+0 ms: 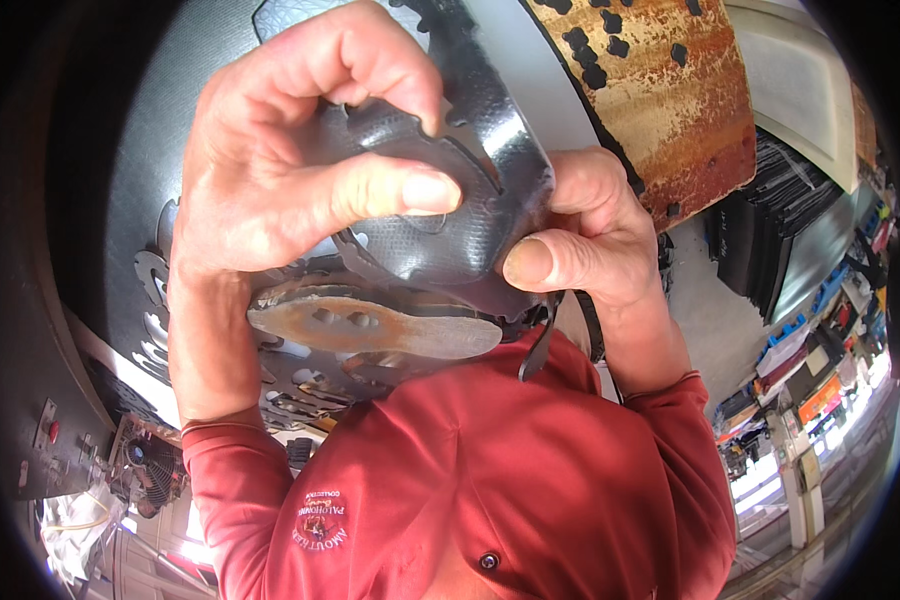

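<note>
Between my hands is a black, textured sheet (400, 245) with curved, notched cut edges and a glossy strip along its right side. My left hand (270, 180) is curled at its left, the thumb lying on its face and the bent index fingertip by a cut edge. At the right side, my right hand (605, 235) pinches it, thumb on top and the other fingers mostly hidden behind. Just below the sheet is a flat sole-shaped piece (420, 335), grey with a rusty brown area and two small holes. A thin black strip (537, 350) hangs near my right wrist.
Black cut-out scraps (155, 290) lie left of my left wrist. A worn, rusty brown board (660, 110) with small dark shapes is at upper right, beside a stack of black sheets (765, 235). At lower left are a dark panel with a red button (53, 430) and a fan (152, 462).
</note>
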Available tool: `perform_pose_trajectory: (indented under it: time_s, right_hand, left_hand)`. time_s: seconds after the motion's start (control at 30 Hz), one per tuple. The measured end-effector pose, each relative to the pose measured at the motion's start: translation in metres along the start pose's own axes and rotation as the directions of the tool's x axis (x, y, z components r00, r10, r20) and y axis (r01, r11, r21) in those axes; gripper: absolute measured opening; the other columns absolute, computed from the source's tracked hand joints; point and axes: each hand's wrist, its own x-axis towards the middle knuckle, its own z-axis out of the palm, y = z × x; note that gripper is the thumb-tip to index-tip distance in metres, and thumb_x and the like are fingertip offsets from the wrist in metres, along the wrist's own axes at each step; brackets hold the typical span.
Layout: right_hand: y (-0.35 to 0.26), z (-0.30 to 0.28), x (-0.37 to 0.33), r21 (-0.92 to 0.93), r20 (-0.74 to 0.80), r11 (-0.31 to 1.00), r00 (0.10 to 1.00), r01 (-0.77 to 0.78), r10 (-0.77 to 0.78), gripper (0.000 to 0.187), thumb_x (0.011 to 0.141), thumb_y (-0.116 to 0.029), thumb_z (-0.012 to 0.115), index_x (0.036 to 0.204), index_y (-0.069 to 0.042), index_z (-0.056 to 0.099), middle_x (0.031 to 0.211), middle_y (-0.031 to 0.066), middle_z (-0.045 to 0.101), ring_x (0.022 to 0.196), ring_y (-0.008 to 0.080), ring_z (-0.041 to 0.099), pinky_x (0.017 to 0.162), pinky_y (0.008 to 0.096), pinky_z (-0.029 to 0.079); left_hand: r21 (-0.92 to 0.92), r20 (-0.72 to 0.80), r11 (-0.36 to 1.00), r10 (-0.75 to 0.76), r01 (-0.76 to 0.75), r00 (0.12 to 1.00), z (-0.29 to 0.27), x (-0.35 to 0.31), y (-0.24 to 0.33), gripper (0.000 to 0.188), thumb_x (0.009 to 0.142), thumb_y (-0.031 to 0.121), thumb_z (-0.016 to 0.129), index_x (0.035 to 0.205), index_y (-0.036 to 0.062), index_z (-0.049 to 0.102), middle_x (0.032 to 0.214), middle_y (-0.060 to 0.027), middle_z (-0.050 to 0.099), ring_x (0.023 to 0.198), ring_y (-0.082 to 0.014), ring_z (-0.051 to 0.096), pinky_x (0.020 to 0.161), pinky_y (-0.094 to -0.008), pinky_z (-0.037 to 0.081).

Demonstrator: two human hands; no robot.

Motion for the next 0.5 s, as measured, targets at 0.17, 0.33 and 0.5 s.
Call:
perform_pose_trajectory:
  time_s: [0.17,0.33,0.5]
  right_hand:
    - [-0.004,0.008,0.000,0.128,-0.094,0.990,0.993,-0.058,0.071,0.032,0.101,-0.008,0.073,0.129,0.007,0.070,0.110,0.0044,0.073,0.103,0.0102,0.065,0.090,0.0270,0.051]
    - [-0.003,0.016,-0.001,-0.020,-0.202,1.000,0.979,-0.022,0.017,0.016,0.105,-0.011,0.070,0.113,0.003,0.072,0.097,-0.0001,0.068,0.088,0.0073,0.060,0.078,0.0258,0.049]
    - [-0.008,0.029,-0.023,-0.635,-0.440,0.767,0.860,-0.094,-0.259,0.026,0.100,-0.011,0.076,0.118,0.005,0.068,0.094,0.0044,0.069,0.084,0.0103,0.060,0.077,0.0282,0.051]
  left_hand:
    - [-0.041,-0.040,0.997,-0.060,0.058,0.997,0.009,0.004,0.009,0.037,0.075,0.015,0.097,0.091,0.0058,0.065,0.085,-0.0012,0.063,0.082,-0.0122,0.062,0.082,-0.0294,0.050]
    - [-0.012,-0.005,0.998,-0.065,0.065,0.998,0.008,0.015,0.015,0.034,0.077,0.009,0.096,0.100,0.0042,0.072,0.095,-0.0012,0.070,0.095,-0.0121,0.065,0.088,-0.0294,0.052]
    - [0.440,0.085,0.858,0.254,-0.265,0.963,0.000,0.009,0.038,0.049,0.081,0.026,0.093,0.118,-0.0005,0.075,0.117,-0.0138,0.076,0.117,-0.0292,0.070,0.103,-0.0410,0.054]
